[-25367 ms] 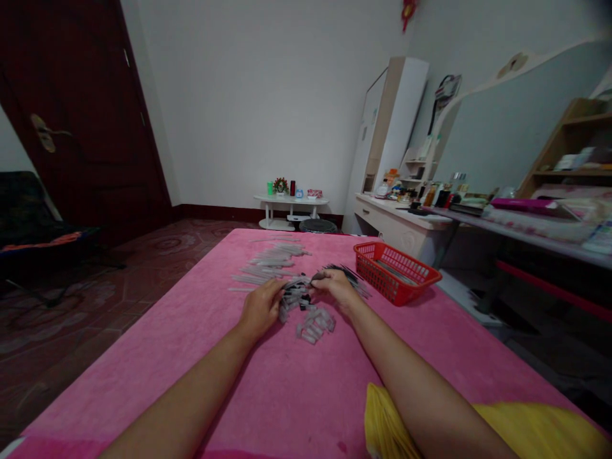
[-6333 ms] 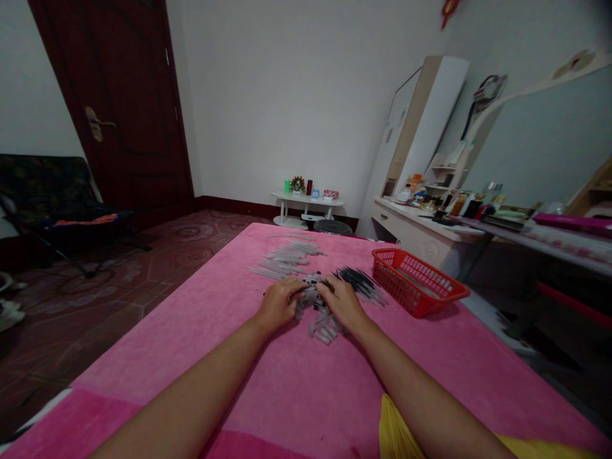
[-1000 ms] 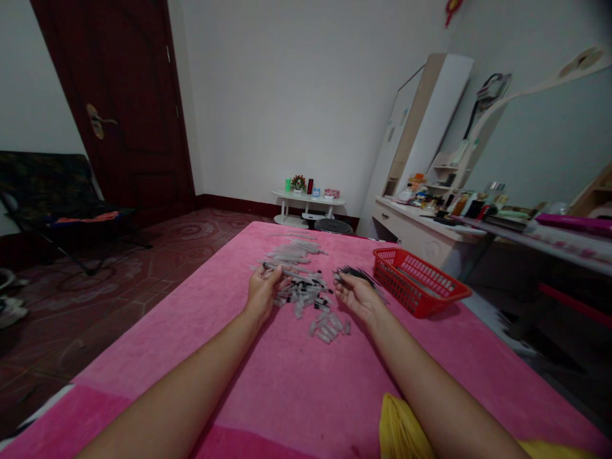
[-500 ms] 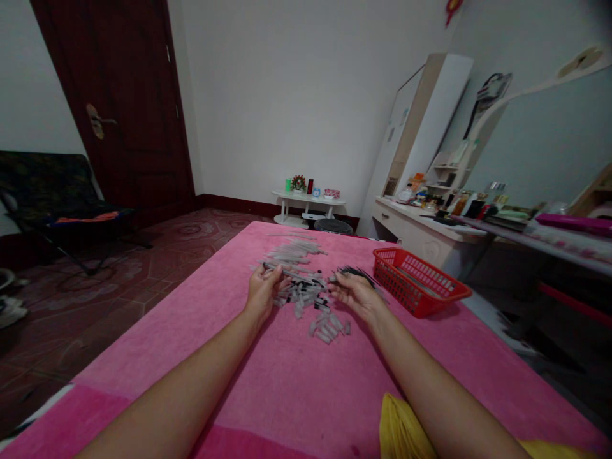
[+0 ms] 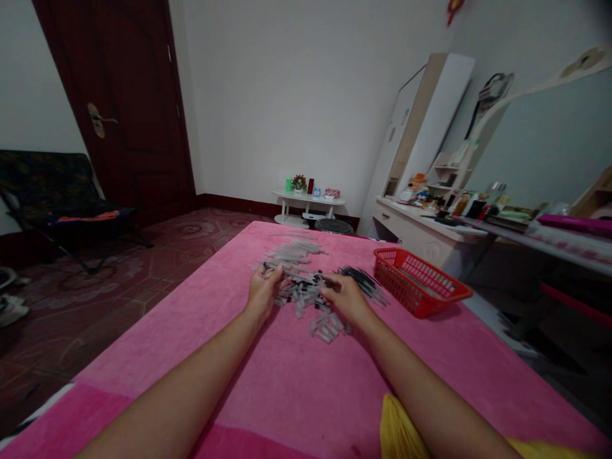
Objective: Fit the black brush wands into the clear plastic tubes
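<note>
My left hand [image 5: 262, 290] is closed on a thin pen barrel [image 5: 282, 269] with a dark end, which points right. My right hand [image 5: 345, 294] is pinched near the barrel's other end; what lies between its fingertips is too small to make out. Under and between the hands lies a pile of clear and black pen caps [image 5: 302, 294]. Nearer me are several clear caps [image 5: 329, 326]. Clear barrels [image 5: 294, 250] are heaped beyond my left hand. Thin dark-tipped refills [image 5: 366, 284] lie beyond my right hand.
A red plastic basket [image 5: 421, 284] with thin items inside stands at the right on the pink cloth [image 5: 287, 382]. Yellow fabric [image 5: 401, 430] lies by my right forearm. Farther off are a low white table [image 5: 308, 198], a folding chair [image 5: 57, 191] and a cluttered dresser [image 5: 425, 223].
My right hand has moved left, from beside the dark refills to the end of the barrel, and its fingers are drawn together. My left hand has stayed in place.
</note>
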A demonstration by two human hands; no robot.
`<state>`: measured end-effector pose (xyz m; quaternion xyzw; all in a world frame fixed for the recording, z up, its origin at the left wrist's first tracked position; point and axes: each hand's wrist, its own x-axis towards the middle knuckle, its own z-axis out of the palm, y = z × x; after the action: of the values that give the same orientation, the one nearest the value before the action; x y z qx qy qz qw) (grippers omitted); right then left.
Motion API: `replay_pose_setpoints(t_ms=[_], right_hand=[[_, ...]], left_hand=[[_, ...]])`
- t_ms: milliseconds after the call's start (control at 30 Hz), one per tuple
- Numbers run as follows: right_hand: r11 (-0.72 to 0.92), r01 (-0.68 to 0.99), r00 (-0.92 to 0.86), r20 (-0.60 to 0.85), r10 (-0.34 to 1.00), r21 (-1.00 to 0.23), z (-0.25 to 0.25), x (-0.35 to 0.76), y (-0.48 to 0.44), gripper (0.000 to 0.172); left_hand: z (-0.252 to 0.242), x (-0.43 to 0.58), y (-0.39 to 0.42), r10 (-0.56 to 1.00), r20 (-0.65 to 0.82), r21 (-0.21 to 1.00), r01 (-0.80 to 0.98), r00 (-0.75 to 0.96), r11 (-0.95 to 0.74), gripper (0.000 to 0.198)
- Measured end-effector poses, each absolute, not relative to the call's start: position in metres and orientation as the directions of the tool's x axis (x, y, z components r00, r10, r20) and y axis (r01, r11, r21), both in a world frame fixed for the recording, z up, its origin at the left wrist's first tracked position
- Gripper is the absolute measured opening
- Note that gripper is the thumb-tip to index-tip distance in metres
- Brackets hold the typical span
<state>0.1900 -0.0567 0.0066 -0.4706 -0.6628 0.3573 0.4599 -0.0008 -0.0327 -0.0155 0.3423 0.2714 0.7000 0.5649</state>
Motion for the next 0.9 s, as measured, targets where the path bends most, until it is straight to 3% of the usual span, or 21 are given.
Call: replay_pose_setpoints(t_ms=[167, 367, 700, 900], right_hand=[[0.334, 0.394, -0.074, 0.333, 0.940, -0.856, 0.0058, 0.1903, -0.0554, 0.025], [0.381, 0.510, -0.128, 0.370, 0.920, -0.771, 0.0096, 0.1902, -0.0575, 0.016], [0.412, 0.553, -0.129, 0.414, 0.901, -0.724, 0.0105, 0.1897, -0.0591, 0.020], [0.455, 0.680, -0.130, 0.516, 0.847, -0.575, 0.0139, 0.1934, -0.0617, 0.023]], left_hand=[[-0.0153, -0.0005, -0.0327, 0.977, 0.159, 0.774, -0.598, -0.139, -0.211, 0.038], [-0.0147, -0.0005, -0.0330, 0.978, 0.162, 0.772, -0.599, -0.135, -0.211, 0.039], [-0.0152, 0.0006, -0.0339, 0.979, 0.165, 0.782, -0.590, -0.118, -0.203, 0.042], [-0.0149, 0.0010, -0.0341, 0.984, 0.145, 0.790, -0.585, -0.108, -0.181, 0.040]])
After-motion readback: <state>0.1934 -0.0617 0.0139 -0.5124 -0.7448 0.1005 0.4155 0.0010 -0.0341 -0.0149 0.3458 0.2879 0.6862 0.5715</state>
